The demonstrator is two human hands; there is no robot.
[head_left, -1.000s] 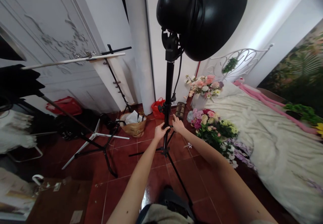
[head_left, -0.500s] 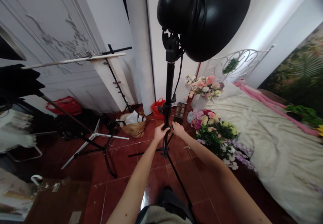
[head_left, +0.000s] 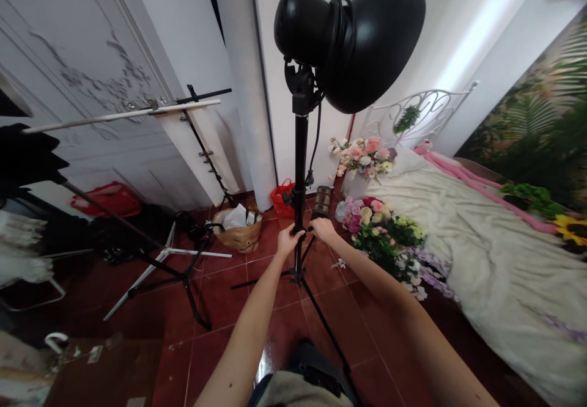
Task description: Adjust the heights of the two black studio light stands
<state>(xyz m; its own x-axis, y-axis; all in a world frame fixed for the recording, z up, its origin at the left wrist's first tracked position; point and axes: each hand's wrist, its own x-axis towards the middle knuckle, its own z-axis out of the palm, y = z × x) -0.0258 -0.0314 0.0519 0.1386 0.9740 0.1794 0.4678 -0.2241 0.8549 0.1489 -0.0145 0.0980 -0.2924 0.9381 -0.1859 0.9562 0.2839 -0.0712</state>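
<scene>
A black studio lamp [head_left: 378,46] with a wide reflector tops a black light stand [head_left: 301,144] directly in front of me. Its cable is coiled around the lamp, and the plug [head_left: 309,178] dangles beside the pole. Low on the stand, just above the spread tripod legs, my left hand [head_left: 288,240] is closed around the pole from the left. From the right, my right hand [head_left: 323,230] is closed at the small knob [head_left: 309,230] on the stand's collar, its fingertips partly hidden.
Bunches of artificial flowers [head_left: 371,217] and a bed with a cream blanket [head_left: 481,242] lie to the right. Behind the stand are a red bag [head_left: 282,199] and a wicker basket [head_left: 241,236]. Other stands [head_left: 186,272] spread their legs at left, near a brown box [head_left: 105,370].
My view has shifted slightly, so the lamp appears a little lower and further left. Both hands stay at the same part of the stand.
</scene>
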